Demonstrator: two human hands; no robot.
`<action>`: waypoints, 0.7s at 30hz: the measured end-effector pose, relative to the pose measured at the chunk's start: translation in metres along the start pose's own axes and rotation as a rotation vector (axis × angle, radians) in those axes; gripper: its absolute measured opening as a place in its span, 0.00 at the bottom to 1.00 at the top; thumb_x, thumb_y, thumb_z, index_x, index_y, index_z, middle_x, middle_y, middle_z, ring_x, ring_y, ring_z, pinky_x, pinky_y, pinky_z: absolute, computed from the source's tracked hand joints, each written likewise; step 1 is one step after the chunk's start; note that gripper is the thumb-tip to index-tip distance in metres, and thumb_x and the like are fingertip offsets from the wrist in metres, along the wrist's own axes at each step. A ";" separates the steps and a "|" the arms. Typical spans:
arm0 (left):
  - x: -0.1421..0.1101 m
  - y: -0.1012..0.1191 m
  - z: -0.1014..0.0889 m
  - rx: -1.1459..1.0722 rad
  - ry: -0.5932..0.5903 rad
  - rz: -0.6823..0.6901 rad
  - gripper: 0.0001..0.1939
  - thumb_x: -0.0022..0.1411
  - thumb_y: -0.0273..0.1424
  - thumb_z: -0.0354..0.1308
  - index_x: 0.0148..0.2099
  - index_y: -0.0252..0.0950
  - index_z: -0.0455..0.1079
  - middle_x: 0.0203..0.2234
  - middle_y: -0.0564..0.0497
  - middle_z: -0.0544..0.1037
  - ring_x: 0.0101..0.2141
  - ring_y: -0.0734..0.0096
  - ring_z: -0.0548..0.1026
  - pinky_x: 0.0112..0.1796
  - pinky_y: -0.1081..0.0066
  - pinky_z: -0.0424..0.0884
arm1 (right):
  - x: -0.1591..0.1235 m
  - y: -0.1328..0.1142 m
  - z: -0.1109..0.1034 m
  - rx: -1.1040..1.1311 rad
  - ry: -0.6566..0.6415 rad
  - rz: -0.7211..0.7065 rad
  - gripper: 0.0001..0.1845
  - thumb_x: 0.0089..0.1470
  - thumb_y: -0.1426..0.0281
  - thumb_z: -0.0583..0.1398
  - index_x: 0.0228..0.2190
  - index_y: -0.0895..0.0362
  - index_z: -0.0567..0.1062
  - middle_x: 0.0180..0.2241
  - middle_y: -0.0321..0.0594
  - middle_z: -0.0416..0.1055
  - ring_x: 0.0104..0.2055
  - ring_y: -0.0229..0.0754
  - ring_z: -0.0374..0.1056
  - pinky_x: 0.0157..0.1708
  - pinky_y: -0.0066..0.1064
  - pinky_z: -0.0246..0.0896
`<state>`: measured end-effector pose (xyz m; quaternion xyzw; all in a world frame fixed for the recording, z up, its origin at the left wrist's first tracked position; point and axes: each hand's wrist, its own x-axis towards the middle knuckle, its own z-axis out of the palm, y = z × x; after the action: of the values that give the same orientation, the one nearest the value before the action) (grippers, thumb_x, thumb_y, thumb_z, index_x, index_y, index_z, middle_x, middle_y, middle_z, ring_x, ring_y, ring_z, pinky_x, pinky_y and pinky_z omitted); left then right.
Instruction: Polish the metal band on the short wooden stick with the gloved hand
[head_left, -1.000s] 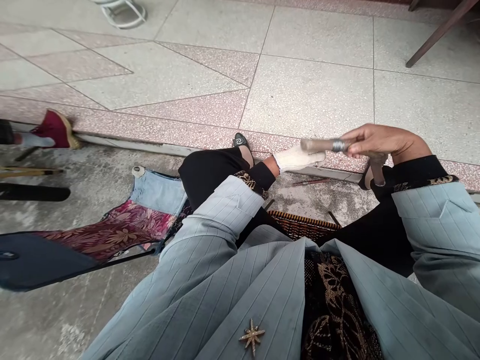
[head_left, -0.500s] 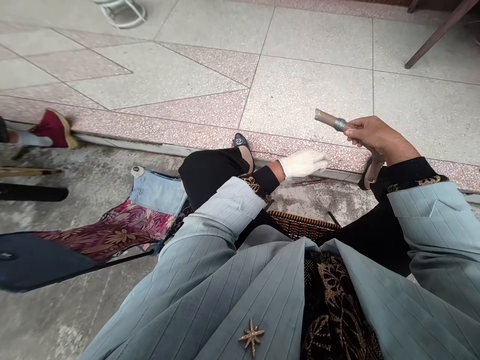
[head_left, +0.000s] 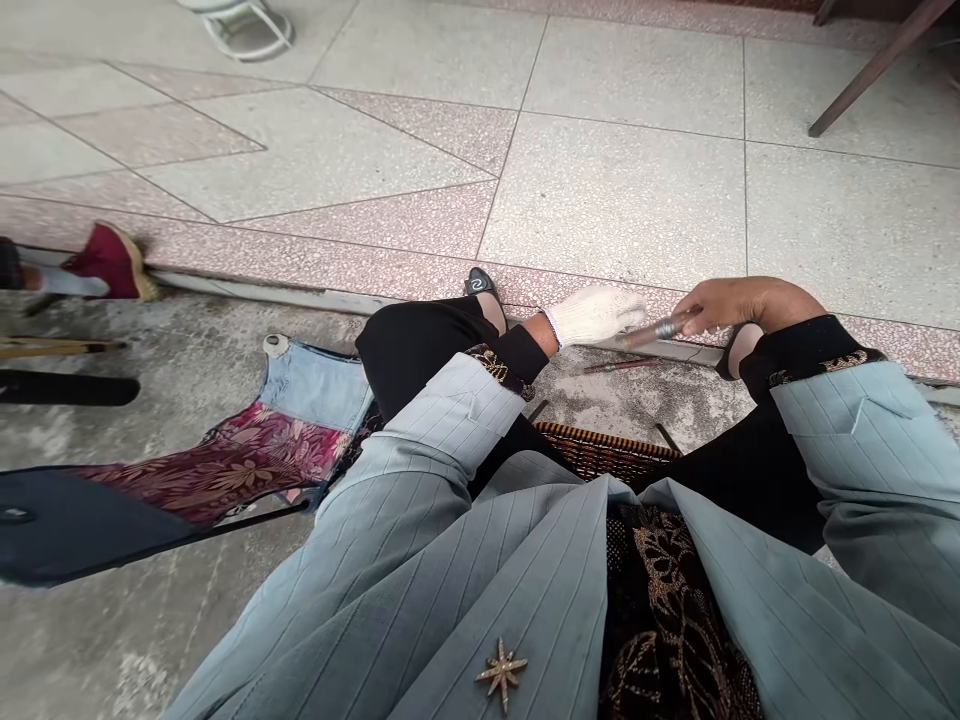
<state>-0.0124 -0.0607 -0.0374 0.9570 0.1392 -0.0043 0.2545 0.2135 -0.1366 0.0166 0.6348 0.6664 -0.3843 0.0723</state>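
My left hand (head_left: 596, 315), in a white knit glove, is low at the edge of the tiled step. Its fingers are pressed together and curl down; whatever they hold is hidden. In my right hand (head_left: 731, 303), bare, the fingers wrap round a brownish stick (head_left: 645, 334) bound with metal wire. The stick's free end is blurred and points at the gloved fingertips; I cannot tell whether they touch. Below the hands, a thin red rod-like object (head_left: 619, 367) lies on the concrete.
Between my knees shows a woven brown basket edge (head_left: 607, 445). To the left are a patchwork cloth seat (head_left: 277, 440) and another person's red shoe (head_left: 112, 262). A white stool base (head_left: 247, 30) and a wooden furniture leg (head_left: 877, 70) stand on the tiled floor (head_left: 615, 190).
My right hand has swung down and left with the wire-bound stick, bringing its end from up in the air to beside my gloved hand. The left hand has shifted slightly left.
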 end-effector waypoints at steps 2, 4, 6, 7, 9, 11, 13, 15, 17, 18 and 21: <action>0.000 -0.002 0.001 -0.056 -0.002 0.018 0.18 0.69 0.37 0.43 0.44 0.34 0.71 0.35 0.47 0.75 0.34 0.67 0.71 0.35 0.70 0.60 | -0.005 -0.004 -0.001 0.080 -0.153 -0.065 0.20 0.41 0.56 0.68 0.37 0.50 0.82 0.31 0.37 0.77 0.33 0.43 0.67 0.34 0.35 0.61; 0.000 -0.001 0.002 -0.184 0.015 0.018 0.18 0.69 0.37 0.42 0.43 0.33 0.69 0.35 0.47 0.75 0.33 0.69 0.70 0.36 0.70 0.61 | -0.013 -0.006 -0.005 0.228 -0.152 -0.111 0.22 0.42 0.55 0.68 0.40 0.50 0.81 0.32 0.37 0.77 0.33 0.42 0.67 0.34 0.35 0.62; 0.001 0.001 0.003 -0.301 0.045 0.002 0.19 0.70 0.38 0.40 0.41 0.32 0.68 0.33 0.48 0.74 0.31 0.71 0.69 0.35 0.71 0.62 | -0.020 -0.008 -0.010 0.412 0.028 -0.138 0.22 0.46 0.54 0.66 0.42 0.51 0.80 0.33 0.39 0.75 0.33 0.41 0.67 0.34 0.34 0.62; 0.002 0.003 0.004 -0.328 0.060 -0.005 0.19 0.70 0.38 0.39 0.40 0.32 0.67 0.31 0.48 0.74 0.30 0.72 0.69 0.35 0.71 0.62 | -0.022 -0.008 -0.012 0.496 0.128 -0.137 0.22 0.47 0.54 0.65 0.41 0.53 0.79 0.33 0.40 0.75 0.33 0.40 0.66 0.34 0.34 0.63; 0.002 0.006 0.005 -0.316 0.071 -0.017 0.19 0.70 0.38 0.39 0.38 0.33 0.67 0.29 0.50 0.73 0.29 0.72 0.68 0.34 0.71 0.61 | -0.024 -0.009 -0.014 0.622 0.280 -0.112 0.21 0.49 0.53 0.64 0.39 0.55 0.79 0.31 0.42 0.73 0.31 0.40 0.65 0.33 0.34 0.63; 0.003 0.009 0.008 -0.287 0.041 -0.016 0.17 0.69 0.37 0.41 0.37 0.33 0.67 0.28 0.50 0.72 0.28 0.71 0.67 0.33 0.71 0.60 | -0.022 -0.009 -0.012 0.704 0.350 -0.086 0.19 0.49 0.54 0.65 0.36 0.56 0.78 0.30 0.42 0.73 0.30 0.40 0.65 0.32 0.34 0.64; 0.004 0.012 0.010 -0.276 0.000 -0.004 0.17 0.69 0.37 0.41 0.38 0.34 0.67 0.28 0.50 0.72 0.29 0.71 0.68 0.33 0.71 0.59 | -0.017 -0.009 -0.009 0.749 0.393 -0.059 0.18 0.50 0.54 0.64 0.35 0.55 0.77 0.30 0.43 0.72 0.29 0.40 0.64 0.31 0.33 0.64; 0.004 0.014 0.012 -0.266 -0.026 -0.003 0.17 0.68 0.37 0.41 0.38 0.34 0.67 0.29 0.50 0.73 0.29 0.70 0.68 0.33 0.71 0.60 | -0.009 -0.007 -0.005 0.717 0.432 -0.001 0.18 0.51 0.55 0.63 0.37 0.56 0.77 0.30 0.44 0.72 0.29 0.40 0.64 0.30 0.34 0.64; 0.004 0.015 0.013 -0.234 -0.043 -0.015 0.16 0.68 0.37 0.42 0.38 0.35 0.67 0.29 0.50 0.73 0.30 0.70 0.69 0.32 0.71 0.59 | -0.001 -0.003 -0.002 0.559 0.471 0.097 0.20 0.51 0.56 0.63 0.40 0.58 0.78 0.29 0.45 0.72 0.29 0.41 0.64 0.30 0.35 0.63; 0.004 0.016 0.013 -0.206 -0.052 -0.019 0.16 0.68 0.37 0.42 0.38 0.35 0.67 0.29 0.51 0.73 0.29 0.70 0.68 0.31 0.71 0.58 | 0.004 -0.001 0.000 0.437 0.486 0.147 0.20 0.51 0.57 0.64 0.41 0.58 0.78 0.30 0.45 0.73 0.30 0.42 0.65 0.30 0.35 0.62; 0.004 0.015 0.014 -0.098 -0.082 0.001 0.17 0.68 0.37 0.42 0.38 0.35 0.68 0.28 0.50 0.73 0.28 0.69 0.68 0.30 0.70 0.57 | 0.016 0.005 0.007 0.055 0.421 0.236 0.19 0.50 0.60 0.63 0.41 0.56 0.79 0.33 0.45 0.74 0.33 0.45 0.67 0.31 0.37 0.61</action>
<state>-0.0037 -0.0792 -0.0420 0.9425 0.1283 -0.0368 0.3065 0.2129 -0.1285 0.0002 0.7761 0.5773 -0.2503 -0.0412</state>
